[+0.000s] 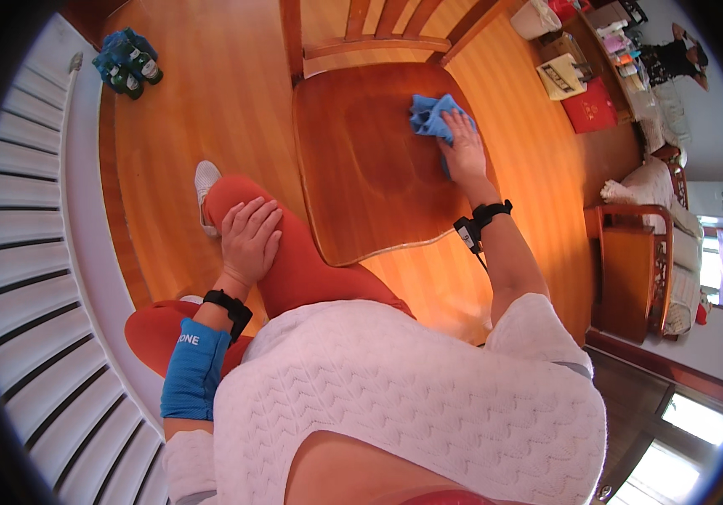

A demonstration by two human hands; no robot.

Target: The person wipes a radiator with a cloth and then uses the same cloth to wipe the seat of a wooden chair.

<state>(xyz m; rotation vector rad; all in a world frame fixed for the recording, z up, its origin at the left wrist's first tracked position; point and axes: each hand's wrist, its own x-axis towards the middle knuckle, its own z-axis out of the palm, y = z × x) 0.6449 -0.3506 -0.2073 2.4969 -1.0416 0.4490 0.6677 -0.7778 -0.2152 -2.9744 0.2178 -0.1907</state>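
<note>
A wooden chair with a glossy red-brown seat (349, 170) and a slatted backrest (377, 45) stands before me. My right hand (464, 151) presses a crumpled blue cloth (428, 115) onto the seat near its right edge. Part of the cloth is hidden beneath my fingers and palm. Resting on my orange-red trouser leg (301, 271), close to the knee, is my left hand (249, 240); it holds nothing and its fingers are slightly apart. Both wrists wear black straps, and a blue sleeve band (191, 372) covers my left forearm.
A white radiator (27, 259) runs along the left wall. Green bottles in blue wrap (126, 63) stand on the wooden floor at upper left. To the right are a red box (590, 107), a waste bin (535, 19), a wooden bench (633, 271) and, farther off, a person (671, 60).
</note>
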